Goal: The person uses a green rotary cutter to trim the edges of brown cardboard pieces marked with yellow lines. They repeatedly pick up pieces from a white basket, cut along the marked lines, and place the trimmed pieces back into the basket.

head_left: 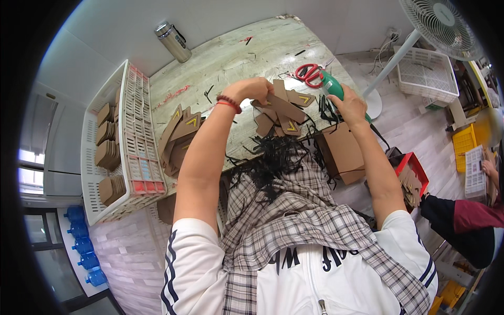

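My left hand point(254, 90) reaches over the table, its fingers closed on the end of a flat brown strip point(286, 108). More flat brown pieces lie around and under that strip, some with a yellow V-shaped mark point(304, 99). My right hand point(350, 107) is wrapped round a green corded hand tool point(332, 85), its front end pointing away from me over the table's right side. Red-handled scissors point(308, 76) lie just beyond the tool. A heap of black strip scraps point(278, 155) covers the table's near edge and my lap.
A white crate point(148, 126) holding stacked brown pieces stands at the left, beside another pile of marked pieces point(184, 126). A steel flask point(173, 42) stands at the back. Right of the table are a cardboard box point(341, 152), a fan point(415, 44), a red box point(416, 169) and another person point(475, 218).
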Tool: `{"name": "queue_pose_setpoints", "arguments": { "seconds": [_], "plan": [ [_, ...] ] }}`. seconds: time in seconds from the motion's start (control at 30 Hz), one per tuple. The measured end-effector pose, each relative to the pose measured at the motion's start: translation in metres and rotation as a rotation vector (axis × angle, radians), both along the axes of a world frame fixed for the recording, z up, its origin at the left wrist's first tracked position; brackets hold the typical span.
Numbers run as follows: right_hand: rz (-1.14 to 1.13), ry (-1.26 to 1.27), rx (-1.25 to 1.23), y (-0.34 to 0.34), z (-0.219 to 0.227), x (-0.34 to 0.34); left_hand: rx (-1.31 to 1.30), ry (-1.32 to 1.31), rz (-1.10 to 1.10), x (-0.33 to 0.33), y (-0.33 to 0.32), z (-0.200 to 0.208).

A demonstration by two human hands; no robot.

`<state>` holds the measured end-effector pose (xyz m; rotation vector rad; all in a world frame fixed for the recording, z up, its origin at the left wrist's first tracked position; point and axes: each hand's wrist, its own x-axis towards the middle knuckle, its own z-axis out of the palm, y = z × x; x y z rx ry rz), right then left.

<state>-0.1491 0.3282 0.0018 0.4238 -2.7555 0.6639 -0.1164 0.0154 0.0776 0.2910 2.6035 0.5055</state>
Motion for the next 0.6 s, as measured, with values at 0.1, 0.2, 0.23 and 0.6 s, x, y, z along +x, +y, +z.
{"name": "queue_pose_setpoints", "arguments": {
  "seconds": [0.1, 0.2, 0.23, 0.6],
  "plan": [
    [0.074, 0.176, 0.104, -0.005, -0.015, -0.014, 0.008, 0.267, 0.333, -0.003, -0.007, -0.032],
    [0.054, 0.198, 0.194, 0.001, -0.016, -0.017, 0.159, 0.433, 0.931, 0.027, 0.005, -0.040],
    [0.042, 0.183, 0.223, -0.003, -0.010, -0.011, 0.244, 0.401, 1.032, 0.044, 0.008, -0.049],
    [0.300, 0.180, 0.108, -0.055, 0.029, 0.004, 0.260, 0.211, 1.298, 0.058, 0.052, -0.064]
  ]
}}
